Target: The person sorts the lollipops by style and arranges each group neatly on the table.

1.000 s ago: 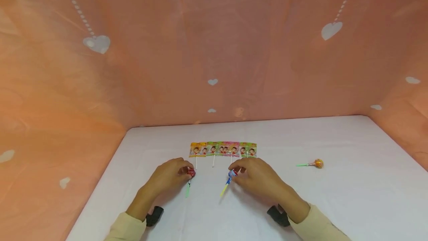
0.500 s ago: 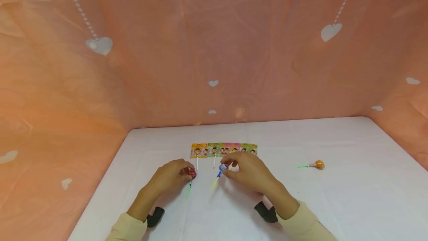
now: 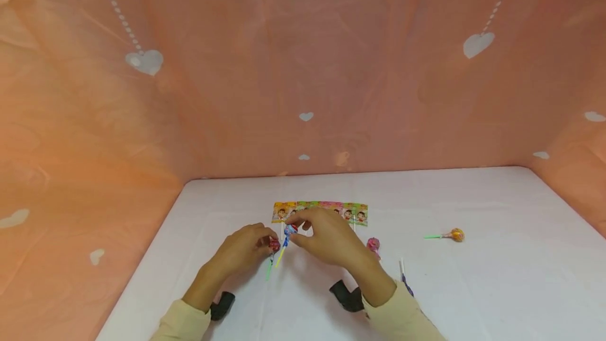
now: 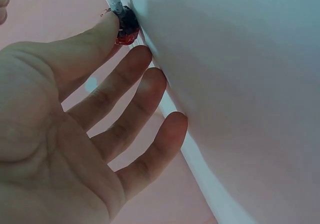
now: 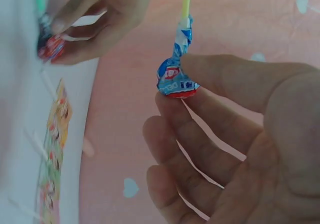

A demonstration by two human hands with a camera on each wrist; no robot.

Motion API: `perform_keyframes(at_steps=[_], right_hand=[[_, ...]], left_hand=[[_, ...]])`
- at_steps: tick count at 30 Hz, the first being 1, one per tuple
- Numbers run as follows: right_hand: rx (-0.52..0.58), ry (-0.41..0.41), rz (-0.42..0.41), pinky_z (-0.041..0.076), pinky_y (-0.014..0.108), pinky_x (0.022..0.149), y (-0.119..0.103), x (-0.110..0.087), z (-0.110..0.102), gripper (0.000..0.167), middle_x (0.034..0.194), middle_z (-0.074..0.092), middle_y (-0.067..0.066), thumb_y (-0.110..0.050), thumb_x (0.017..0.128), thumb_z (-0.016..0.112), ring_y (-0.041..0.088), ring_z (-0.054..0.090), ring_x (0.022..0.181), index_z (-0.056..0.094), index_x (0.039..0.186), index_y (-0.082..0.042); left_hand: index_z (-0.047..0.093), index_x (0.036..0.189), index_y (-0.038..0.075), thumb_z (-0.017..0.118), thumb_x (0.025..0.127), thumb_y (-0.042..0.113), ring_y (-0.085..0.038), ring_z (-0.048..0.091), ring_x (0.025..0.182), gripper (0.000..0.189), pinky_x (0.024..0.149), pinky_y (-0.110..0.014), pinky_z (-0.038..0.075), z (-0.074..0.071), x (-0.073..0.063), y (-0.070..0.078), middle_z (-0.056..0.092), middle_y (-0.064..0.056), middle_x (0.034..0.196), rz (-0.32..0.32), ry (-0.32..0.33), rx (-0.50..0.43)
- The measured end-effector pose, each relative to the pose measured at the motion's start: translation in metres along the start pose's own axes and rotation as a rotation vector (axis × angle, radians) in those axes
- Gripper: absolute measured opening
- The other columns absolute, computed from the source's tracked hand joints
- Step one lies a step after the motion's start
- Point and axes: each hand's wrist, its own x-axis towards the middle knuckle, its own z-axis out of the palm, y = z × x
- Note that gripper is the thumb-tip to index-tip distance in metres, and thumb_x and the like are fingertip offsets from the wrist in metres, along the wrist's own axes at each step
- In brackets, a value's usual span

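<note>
My left hand [image 3: 239, 250] pinches the head of a dark red lollipop [image 3: 274, 246] with a green stick, low at the white table. In the left wrist view the thumb presses that lollipop [image 4: 128, 29], while the other fingers reach to the tabletop. My right hand [image 3: 324, 238] holds a blue-wrapped lollipop [image 3: 290, 230] with a yellow stick between thumb and forefinger, just right of the red one. The right wrist view shows this blue lollipop [image 5: 176, 81] raised off the table, its stick pointing away from the fingers.
Behind the hands, a row of flat-wrapped lollipops [image 3: 361, 214] with white sticks lies on the white table [image 3: 492, 278]. A pink lollipop [image 3: 373, 245] and a purple-wrapped one [image 3: 406, 284] lie by the right forearm. Farther right is an orange lollipop [image 3: 456, 234]. A pink cloth [image 3: 265, 93] encloses the table.
My right hand has carried the blue lollipop leftward, up beside the red one. The pink and purple lollipops have come into sight from behind the right arm. My left hand stays nearly still.
</note>
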Motion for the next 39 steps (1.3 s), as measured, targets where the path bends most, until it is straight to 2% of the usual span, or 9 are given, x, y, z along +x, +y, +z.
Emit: perform_keyframes(at_steps=[6,14,18,23,31,39], right_hand=[[0.072,-0.023,-0.003,0.048,0.031,0.079,0.005,0.008,0.005,0.027,0.112,0.073,-0.005,-0.019,0.091,0.071,0.017,0.066,0.096,0.073,0.118,-0.019],[0.119,-0.055,0.027,0.048,0.028,0.076,0.021,0.017,0.022,0.024,0.11,0.073,0.0,-0.014,0.088,0.073,0.019,0.066,0.094,0.074,0.112,-0.014],[0.107,-0.075,0.047,0.048,0.025,0.074,0.028,0.021,0.034,0.023,0.106,0.074,0.0,-0.012,0.086,0.075,0.015,0.066,0.088,0.075,0.108,-0.014],[0.099,-0.075,0.099,0.049,0.024,0.072,0.032,0.022,0.043,0.02,0.096,0.074,-0.002,-0.012,0.084,0.077,0.008,0.063,0.081,0.075,0.104,-0.015],[0.052,-0.076,0.104,0.049,0.027,0.075,0.037,0.027,0.052,0.019,0.093,0.074,-0.002,-0.013,0.083,0.078,0.009,0.064,0.082,0.075,0.102,-0.015],[0.059,-0.097,0.126,0.051,0.028,0.077,0.039,0.028,0.058,0.018,0.093,0.073,-0.002,-0.014,0.084,0.078,0.01,0.065,0.084,0.076,0.101,-0.014]], left_hand=[[0.074,0.103,0.018,0.076,0.086,0.012,-0.009,0.059,0.082,0.018,0.07,-0.033,0.048,-0.002,0.001,0.002,0.063,0.008,0.084,0.015,-0.008,-0.002],[0.073,0.105,0.019,0.075,0.086,0.011,-0.011,0.061,0.086,0.021,0.075,-0.036,0.05,-0.003,0.002,0.0,0.065,0.008,0.088,0.002,-0.018,-0.034],[0.072,0.106,0.017,0.074,0.087,0.011,-0.01,0.061,0.087,0.02,0.08,-0.039,0.051,-0.003,0.003,0.002,0.067,0.008,0.09,-0.036,-0.023,-0.073],[0.073,0.103,0.016,0.074,0.087,0.009,-0.01,0.06,0.085,0.018,0.08,-0.038,0.05,-0.002,0.002,0.004,0.066,0.007,0.087,-0.04,-0.021,-0.071],[0.073,0.103,0.015,0.075,0.086,0.007,-0.01,0.06,0.082,0.019,0.076,-0.035,0.049,-0.003,0.002,0.003,0.064,0.006,0.085,-0.001,-0.015,-0.05],[0.074,0.102,0.015,0.075,0.086,0.006,-0.01,0.058,0.08,0.019,0.075,-0.035,0.049,-0.003,0.001,0.005,0.064,0.006,0.084,-0.026,-0.014,-0.051]])
